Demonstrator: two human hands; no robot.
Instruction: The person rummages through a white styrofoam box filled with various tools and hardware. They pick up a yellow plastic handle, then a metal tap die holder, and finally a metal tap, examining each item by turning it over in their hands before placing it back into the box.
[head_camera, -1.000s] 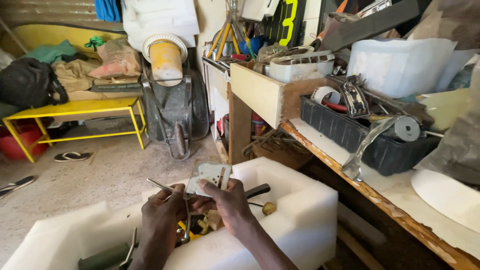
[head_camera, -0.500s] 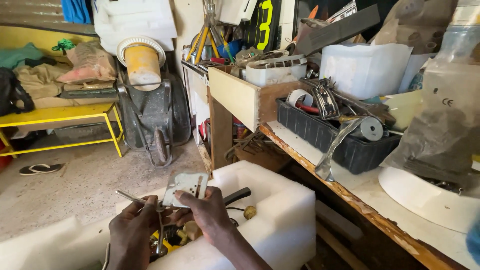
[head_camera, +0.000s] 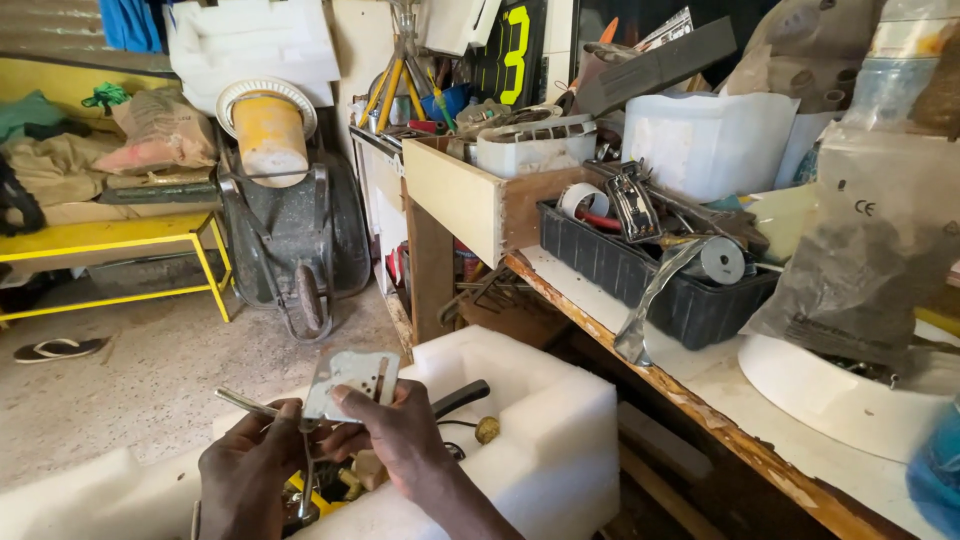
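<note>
While a cluttered workbench (head_camera: 700, 385) fills the right of the frame, a white foam block (head_camera: 545, 420) sits at lower centre beneath both hands. Just above it, the right hand (head_camera: 400, 435) pinches a small flat metal plate (head_camera: 350, 383) between thumb and fingers, and the left hand (head_camera: 245, 475) closes around a thin metal tool (head_camera: 245, 403) touching the plate's lower left corner.

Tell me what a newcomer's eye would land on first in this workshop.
Low in the middle, the left hand and right hand pinch a small pale slotted metal plate above a white foam block. Behind them stands a dark wheelbarrow carrying a yellow bucket. To the right, a black plastic crate of scrap metal sits on the worn wooden bench.
</note>
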